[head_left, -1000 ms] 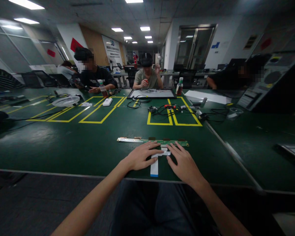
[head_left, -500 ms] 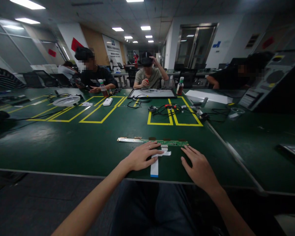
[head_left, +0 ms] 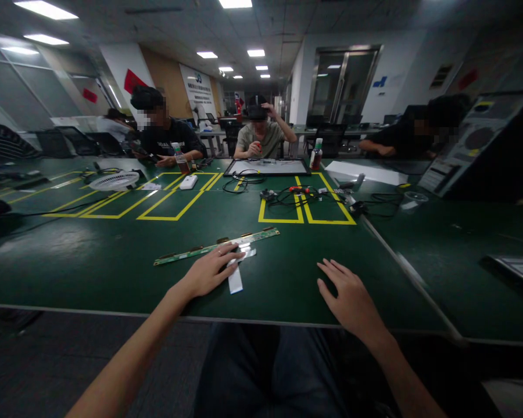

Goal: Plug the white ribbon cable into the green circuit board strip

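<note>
A long, narrow green circuit board (head_left: 200,251) lies slanted on the dark green table, its right end farther from me. A white flat ribbon cable (head_left: 235,280), bent in an L, comes off the board's near edge. My left hand (head_left: 211,270) rests flat with fingers spread, its fingertips touching the cable and the board's near edge. They cover part of the spot where cable and board meet. To the right, my right hand (head_left: 348,296) lies palm down on the table, fingers loosely apart, holding nothing and away from the board.
Beyond yellow tape outlines lie black cables with a red-handled tool (head_left: 299,190), a white box (head_left: 189,182) and a flat panel (head_left: 268,168). Bottles (head_left: 316,155) stand farther back. A computer case (head_left: 475,139) is at the right. Several people sit around the table.
The board and its cable have slid left and turned, the right end now farther away. My left hand moved left with them; my right hand stayed nearly in place.
</note>
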A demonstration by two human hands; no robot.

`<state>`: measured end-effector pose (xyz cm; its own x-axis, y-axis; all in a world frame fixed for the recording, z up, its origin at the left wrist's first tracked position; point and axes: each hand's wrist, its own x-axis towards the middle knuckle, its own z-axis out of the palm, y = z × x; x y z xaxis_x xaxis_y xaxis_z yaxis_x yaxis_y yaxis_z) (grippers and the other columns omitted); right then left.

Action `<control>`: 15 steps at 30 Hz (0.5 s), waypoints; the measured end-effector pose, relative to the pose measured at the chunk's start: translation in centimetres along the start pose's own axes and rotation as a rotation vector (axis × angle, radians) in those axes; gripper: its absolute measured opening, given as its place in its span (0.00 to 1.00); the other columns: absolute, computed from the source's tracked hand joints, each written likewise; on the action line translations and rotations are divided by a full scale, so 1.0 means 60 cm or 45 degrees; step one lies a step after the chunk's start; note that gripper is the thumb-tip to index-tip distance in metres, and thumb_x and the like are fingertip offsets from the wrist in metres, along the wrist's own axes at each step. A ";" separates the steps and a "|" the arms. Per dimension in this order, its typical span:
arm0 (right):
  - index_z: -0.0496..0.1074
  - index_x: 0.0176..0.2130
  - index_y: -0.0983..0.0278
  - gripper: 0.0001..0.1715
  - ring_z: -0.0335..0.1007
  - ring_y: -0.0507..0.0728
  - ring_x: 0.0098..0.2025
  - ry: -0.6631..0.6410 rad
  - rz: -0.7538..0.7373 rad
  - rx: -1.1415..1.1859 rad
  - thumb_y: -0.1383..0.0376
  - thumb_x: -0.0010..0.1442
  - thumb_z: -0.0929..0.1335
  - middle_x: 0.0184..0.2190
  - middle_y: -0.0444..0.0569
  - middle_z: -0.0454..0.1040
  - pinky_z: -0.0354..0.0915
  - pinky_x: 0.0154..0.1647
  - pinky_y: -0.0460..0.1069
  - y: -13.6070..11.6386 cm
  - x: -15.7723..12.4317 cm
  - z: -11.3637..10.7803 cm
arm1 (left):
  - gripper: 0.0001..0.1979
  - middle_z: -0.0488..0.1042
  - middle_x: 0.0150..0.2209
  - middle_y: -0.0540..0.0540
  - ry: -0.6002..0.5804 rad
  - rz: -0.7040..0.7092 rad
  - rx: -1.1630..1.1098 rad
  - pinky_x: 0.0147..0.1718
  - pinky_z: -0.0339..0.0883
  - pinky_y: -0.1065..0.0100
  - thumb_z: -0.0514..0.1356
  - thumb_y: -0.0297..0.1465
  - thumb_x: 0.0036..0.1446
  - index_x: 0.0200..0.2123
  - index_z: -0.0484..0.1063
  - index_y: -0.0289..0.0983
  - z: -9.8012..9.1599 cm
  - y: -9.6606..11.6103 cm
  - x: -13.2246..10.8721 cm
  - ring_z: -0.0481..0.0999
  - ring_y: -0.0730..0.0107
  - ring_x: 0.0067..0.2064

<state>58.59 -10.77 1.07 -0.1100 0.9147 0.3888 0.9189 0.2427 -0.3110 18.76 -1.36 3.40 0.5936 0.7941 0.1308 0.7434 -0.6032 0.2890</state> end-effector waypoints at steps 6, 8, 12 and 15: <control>0.73 0.65 0.62 0.26 0.66 0.66 0.69 0.013 -0.008 -0.005 0.58 0.72 0.63 0.65 0.55 0.74 0.65 0.68 0.66 -0.002 0.000 0.000 | 0.30 0.63 0.74 0.45 0.054 -0.413 0.104 0.69 0.62 0.50 0.45 0.51 0.73 0.69 0.69 0.46 -0.040 -0.116 -0.101 0.64 0.52 0.73; 0.73 0.65 0.61 0.26 0.66 0.66 0.69 0.016 -0.010 -0.007 0.58 0.72 0.63 0.65 0.55 0.74 0.65 0.68 0.66 -0.002 0.000 0.000 | 0.32 0.64 0.73 0.44 0.079 -0.539 0.146 0.68 0.62 0.50 0.45 0.51 0.72 0.69 0.68 0.44 -0.054 -0.160 -0.139 0.65 0.51 0.72; 0.73 0.65 0.62 0.27 0.65 0.65 0.70 -0.002 0.001 -0.023 0.58 0.72 0.63 0.66 0.54 0.74 0.64 0.69 0.65 -0.003 -0.001 0.000 | 0.33 0.69 0.69 0.45 0.110 -0.752 0.237 0.69 0.60 0.55 0.42 0.50 0.72 0.68 0.69 0.40 -0.085 -0.250 -0.214 0.67 0.55 0.70; 0.73 0.65 0.63 0.27 0.65 0.65 0.70 -0.009 0.008 -0.021 0.58 0.72 0.63 0.66 0.55 0.74 0.63 0.69 0.65 -0.003 -0.001 0.000 | 0.32 0.75 0.64 0.47 0.168 -0.972 0.382 0.64 0.66 0.59 0.41 0.47 0.72 0.65 0.71 0.40 -0.105 -0.302 -0.258 0.73 0.57 0.65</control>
<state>58.41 -10.85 1.10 -0.1065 0.9186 0.3807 0.9258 0.2313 -0.2991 -5.83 -2.22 2.11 -0.1348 0.9840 0.1167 0.9888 0.1259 0.0805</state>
